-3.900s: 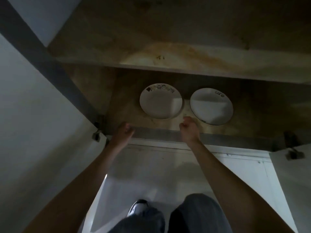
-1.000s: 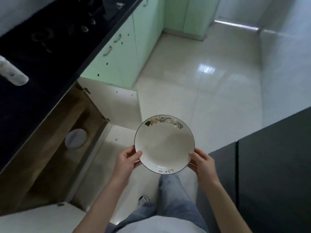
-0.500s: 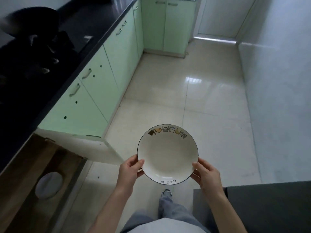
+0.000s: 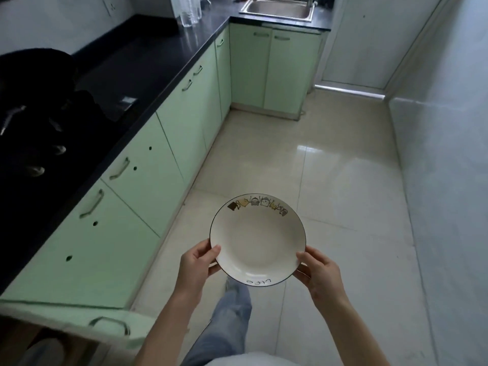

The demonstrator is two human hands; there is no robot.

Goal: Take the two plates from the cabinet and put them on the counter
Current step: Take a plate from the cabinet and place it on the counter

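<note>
A white plate [image 4: 257, 240] with a dark rim and small cartoon figures along its far edge is held level in front of me, above the floor. My left hand [image 4: 196, 265] grips its left rim and my right hand [image 4: 318, 272] grips its right rim. The black counter [image 4: 126, 72] runs along my left, above pale green cabinets. The open cabinet [image 4: 31, 344] is at the bottom left, behind its swung-out door [image 4: 87, 322]; a pale round shape, seemingly the second plate [image 4: 43, 351], shows dimly inside it.
A dark stove with a black pan [image 4: 34, 83] sits on the counter's near part. A clear jug [image 4: 188, 10] stands farther along, and a steel sink [image 4: 277, 7] is at the far end. Tiled floor [image 4: 330, 167] stretches ahead; a white wall is on the right.
Since about four seconds ago I took one plate out of the cabinet with both hands. Over the last second my view rose toward the counter and sink; the plate stays held between both hands.
</note>
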